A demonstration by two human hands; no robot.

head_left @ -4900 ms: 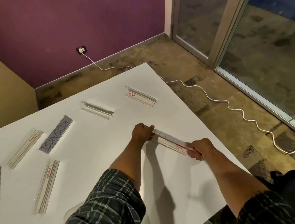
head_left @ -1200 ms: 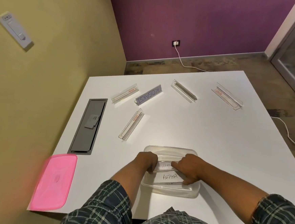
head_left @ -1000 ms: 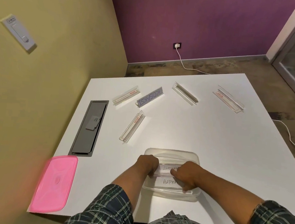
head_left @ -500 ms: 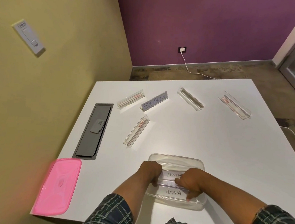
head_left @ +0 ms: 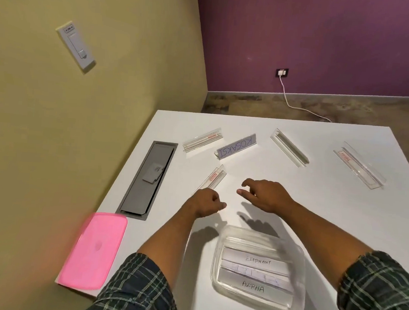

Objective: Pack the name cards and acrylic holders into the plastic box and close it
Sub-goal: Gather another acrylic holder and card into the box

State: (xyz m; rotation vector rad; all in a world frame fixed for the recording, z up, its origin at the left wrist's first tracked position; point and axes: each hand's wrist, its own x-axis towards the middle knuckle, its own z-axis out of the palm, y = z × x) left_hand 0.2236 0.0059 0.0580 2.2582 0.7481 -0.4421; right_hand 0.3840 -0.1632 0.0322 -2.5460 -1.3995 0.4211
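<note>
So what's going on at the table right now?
A person is packing name holders into the clear plastic box, which already holds cards reading ELEPHANT and ALPHA. Both hands are out of the box and empty: the left hand and right hand reach toward the nearest acrylic holder. Four more holders, one marked KOSAKSI, lie farther back. The pink lid sits off to the left, so the box is open.

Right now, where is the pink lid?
In the head view, the pink lid lies flat at the table's near left corner, just below the grey cable hatch and left of the plastic box.
</note>
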